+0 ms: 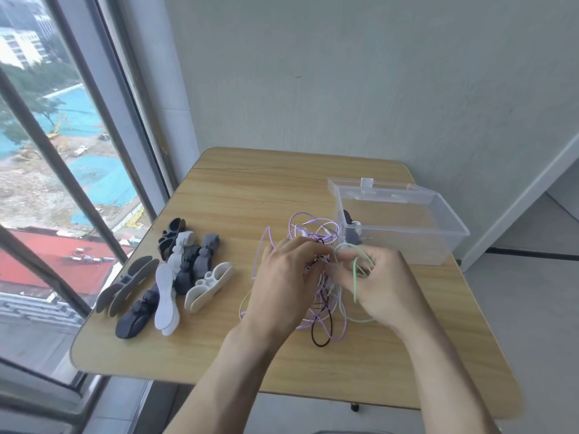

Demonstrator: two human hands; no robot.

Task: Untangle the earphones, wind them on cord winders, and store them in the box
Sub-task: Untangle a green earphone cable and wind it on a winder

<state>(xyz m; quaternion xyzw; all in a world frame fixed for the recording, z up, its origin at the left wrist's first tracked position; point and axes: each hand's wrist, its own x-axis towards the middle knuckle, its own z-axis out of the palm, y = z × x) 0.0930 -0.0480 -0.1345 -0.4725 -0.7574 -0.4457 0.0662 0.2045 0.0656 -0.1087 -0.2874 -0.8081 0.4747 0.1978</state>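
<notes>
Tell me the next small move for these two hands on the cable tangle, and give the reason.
Probably draw the green cable out to the right while the left hand holds the tangle down. The right hand already pinches a green loop, and purple and black strands are still knotted between the hands. The cord winders lie untouched on the table, so winding seems premature.

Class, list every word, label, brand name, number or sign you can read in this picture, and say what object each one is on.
None can be read.
Cord winders: plain dark, grey and white surfaces, no print showing.
Clear plastic box and its lid: no label visible.
Tangled earphone cords, gripped by the left hand and right hand: no markings.
Buildings outside the window: too small and blurred for any signs.
</notes>
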